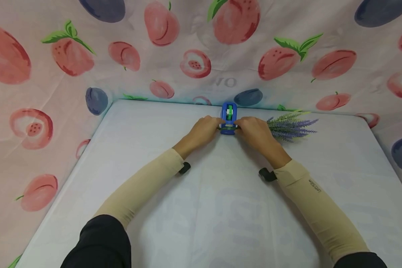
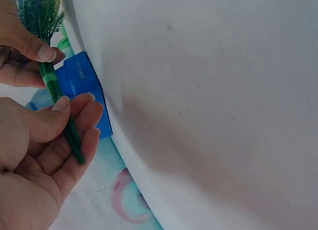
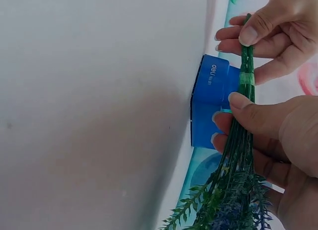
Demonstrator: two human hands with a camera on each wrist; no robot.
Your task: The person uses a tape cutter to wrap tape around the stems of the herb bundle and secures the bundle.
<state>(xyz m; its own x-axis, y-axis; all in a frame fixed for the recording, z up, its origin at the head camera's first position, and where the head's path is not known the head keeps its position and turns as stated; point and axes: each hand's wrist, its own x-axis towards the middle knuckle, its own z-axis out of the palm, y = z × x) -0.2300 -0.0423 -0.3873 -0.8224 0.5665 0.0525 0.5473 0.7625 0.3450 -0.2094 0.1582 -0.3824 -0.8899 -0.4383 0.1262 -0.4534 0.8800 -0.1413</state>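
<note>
A bunch of artificial lavender (image 1: 293, 126) lies crosswise in both hands, its purple and green heads out to the right. My left hand (image 1: 205, 130) pinches the lower stems (image 2: 75, 140) between thumb and fingers. Closer to the flower heads, my right hand (image 1: 256, 134) grips the same stems with its thumb (image 3: 243, 103) on top. Between the hands a band of green tape (image 3: 246, 79) wraps the stems. The stems pass over the front end of a blue tape dispenser (image 1: 228, 111), which carries a green roll (image 1: 229, 112).
The white table (image 1: 201, 208) ends at its back edge just behind the dispenser. A fruit-printed cloth (image 1: 127, 74) hangs behind and along the left side. Dark wrist cameras (image 1: 185, 168) sit under both forearms.
</note>
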